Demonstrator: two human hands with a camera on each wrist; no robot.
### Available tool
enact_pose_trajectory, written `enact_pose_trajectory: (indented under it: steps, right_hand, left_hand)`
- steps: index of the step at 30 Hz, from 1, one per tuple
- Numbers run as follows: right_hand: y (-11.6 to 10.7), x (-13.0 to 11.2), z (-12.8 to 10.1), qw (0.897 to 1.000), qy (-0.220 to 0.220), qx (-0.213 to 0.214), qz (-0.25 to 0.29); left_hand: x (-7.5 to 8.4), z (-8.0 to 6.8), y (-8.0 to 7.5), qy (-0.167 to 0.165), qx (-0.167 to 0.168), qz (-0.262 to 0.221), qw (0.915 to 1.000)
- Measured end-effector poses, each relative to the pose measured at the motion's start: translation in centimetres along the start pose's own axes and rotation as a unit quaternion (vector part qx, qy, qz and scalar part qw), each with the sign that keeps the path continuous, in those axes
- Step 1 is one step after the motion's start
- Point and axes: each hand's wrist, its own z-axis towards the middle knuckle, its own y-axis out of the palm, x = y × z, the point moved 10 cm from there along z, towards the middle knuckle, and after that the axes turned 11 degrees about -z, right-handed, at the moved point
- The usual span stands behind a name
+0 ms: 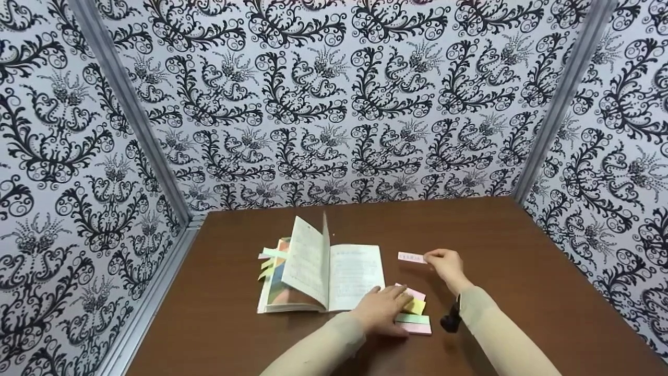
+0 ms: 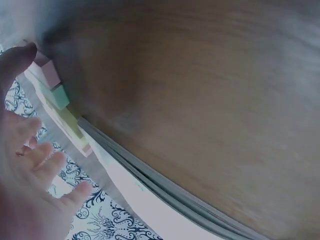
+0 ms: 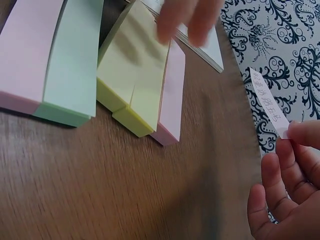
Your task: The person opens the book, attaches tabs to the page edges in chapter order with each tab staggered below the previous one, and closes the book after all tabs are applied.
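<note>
My right hand [image 1: 448, 266] pinches a pink sticky note [image 1: 409, 257] between thumb and forefinger, in the air right of the book. In the right wrist view, handwriting shows along this sticky note [image 3: 267, 102]. Fingers spread, my left hand [image 1: 382, 310] is over the sticky note pads by the book's lower right corner. Those pads are yellow [image 3: 132, 60], green [image 3: 75, 60] and pink [image 3: 27, 50], with another pink pad [image 3: 172, 95] beside the yellow one. Whether the left fingers touch them, I cannot tell. An open book [image 1: 357, 269] lies left of the pads, some pages standing up.
Several green, yellow and pink tabs [image 1: 267, 269] stick out from the book's left side. The brown table [image 1: 449, 224] is enclosed by black-and-white patterned walls [image 1: 323, 104] with metal posts. A black device [image 1: 451, 319] sits at my right wrist.
</note>
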Motion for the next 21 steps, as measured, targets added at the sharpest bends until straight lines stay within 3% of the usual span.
enact_pose_trajectory:
  steps: [4,12,16,21]
  right_hand:
    - [-0.2,0.1,0.0,1.000,-0.001,0.002,-0.001]
    - [-0.4,0.6,-0.2,1.000,0.003,0.003,0.003]
    - [-0.5,0.7,-0.2,1.000,0.002,0.002,0.007]
    - [-0.4,0.6,-0.2,1.000,0.000,-0.001,0.022]
  left_hand:
    - [-0.8,0.6,0.4,-0.044,-0.015,-0.024,0.9986]
    - [-1.4,0.8,0.8,-0.039,-0.014,-0.087,0.9954]
    - [-1.9,0.9,1.0,-0.070,-0.016,-0.124,0.9897]
    - [-2.1,1.0,0.9,-0.103,-0.011,-0.133,0.9856]
